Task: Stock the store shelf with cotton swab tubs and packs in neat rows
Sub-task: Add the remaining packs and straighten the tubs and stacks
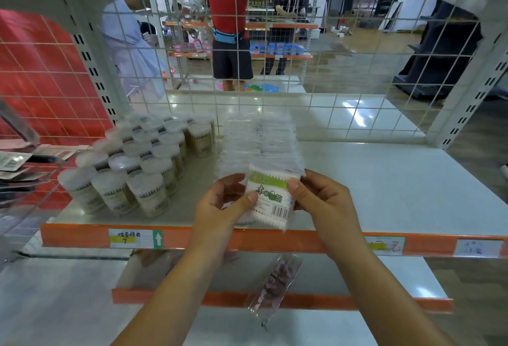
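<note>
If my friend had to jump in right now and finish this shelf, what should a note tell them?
Left hand and right hand both pinch the front green-labelled plastic pack of cotton swabs, at the front of the white shelf with the orange edge.
The row of clear swab packs runs back behind it.
The round clear tubs of swabs with white lids stand in rows to the left.
Done: tubs lined up, pack row started.
Left: seat this pack; the shelf's right side is bare.
</note>
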`<action>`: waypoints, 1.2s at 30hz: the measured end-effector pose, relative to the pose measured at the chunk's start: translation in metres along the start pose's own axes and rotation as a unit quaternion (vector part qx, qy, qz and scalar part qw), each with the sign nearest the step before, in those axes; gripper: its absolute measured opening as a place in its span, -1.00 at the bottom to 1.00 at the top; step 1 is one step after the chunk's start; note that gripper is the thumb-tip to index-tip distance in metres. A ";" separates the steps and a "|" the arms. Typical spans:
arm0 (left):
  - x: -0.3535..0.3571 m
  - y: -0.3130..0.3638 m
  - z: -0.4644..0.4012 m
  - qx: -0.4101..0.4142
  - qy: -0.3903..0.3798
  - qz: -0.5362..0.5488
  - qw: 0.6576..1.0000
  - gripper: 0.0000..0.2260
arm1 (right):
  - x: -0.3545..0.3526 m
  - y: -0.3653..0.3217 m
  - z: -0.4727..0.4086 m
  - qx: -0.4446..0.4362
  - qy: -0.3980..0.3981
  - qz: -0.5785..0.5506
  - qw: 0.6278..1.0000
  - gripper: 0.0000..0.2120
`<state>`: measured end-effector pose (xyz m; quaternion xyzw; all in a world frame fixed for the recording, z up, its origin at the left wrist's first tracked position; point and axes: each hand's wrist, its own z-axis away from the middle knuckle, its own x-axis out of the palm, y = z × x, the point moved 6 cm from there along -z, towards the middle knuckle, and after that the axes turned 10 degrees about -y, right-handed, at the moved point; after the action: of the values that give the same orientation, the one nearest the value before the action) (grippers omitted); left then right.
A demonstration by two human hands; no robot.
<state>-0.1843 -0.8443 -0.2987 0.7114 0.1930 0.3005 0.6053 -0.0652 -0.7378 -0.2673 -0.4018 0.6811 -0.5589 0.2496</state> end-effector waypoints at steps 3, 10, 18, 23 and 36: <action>0.003 0.004 0.004 -0.013 -0.028 0.021 0.999 -0.82 | -0.005 0.002 -0.002 0.014 0.007 -0.003 1.000 -0.74; 0.006 0.011 0.009 -0.004 -0.045 0.000 0.999 -0.83 | -0.010 0.003 -0.002 0.006 0.018 0.055 0.998 -0.70; 0.009 0.008 0.009 0.015 -0.028 0.003 0.999 -0.80 | -0.010 0.004 -0.002 0.023 -0.010 0.100 0.995 -0.71; -0.002 0.013 0.006 0.109 -0.006 -0.164 0.981 -0.80 | -0.018 0.004 -0.004 0.011 0.029 0.138 0.990 -0.63; -0.007 -0.019 -0.025 0.223 -0.060 -0.625 0.746 -0.61 | -0.037 0.049 -0.014 -0.008 0.032 0.306 0.952 -0.73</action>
<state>-0.2049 -0.8264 -0.3162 0.5632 0.6188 -0.2396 0.4923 -0.0689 -0.6968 -0.3153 -0.1585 0.7832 -0.4629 0.3836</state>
